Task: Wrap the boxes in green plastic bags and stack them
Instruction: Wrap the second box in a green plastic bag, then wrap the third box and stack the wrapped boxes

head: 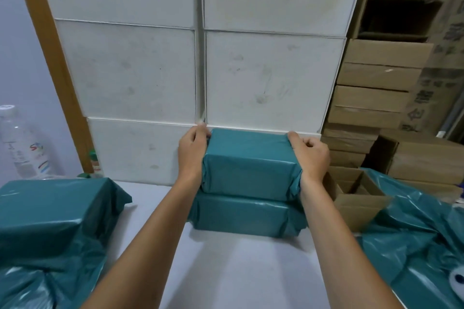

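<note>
From the head camera, both bare hands clasp the ends of a rectangular box wrapped in teal-green plastic [248,164], which sits squarely on top of a second box wrapped in the same green plastic [244,215]; the two make a low stack on the pale white tabletop [241,268], close against a wall of large white cartons [271,77]. The left hand [192,151] presses flat against the left end of the upper box, fingers curled over its far top corner. The right hand [310,155] grips the right end, fingers bent and closed onto the bunched plastic there, thumb at the top corner. At the left edge lies a third green-wrapped parcel [52,210] with loose plastic trailing from it, well apart from the stack. To the right, crumpled green plastic bags [411,233] spread over the table edge beside an open brown cardboard box [356,198]. Stacked brown cardboard cartons [374,97] rise behind it. A clear plastic bottle [22,143] stands at far left beside a wooden post [52,65].
</note>
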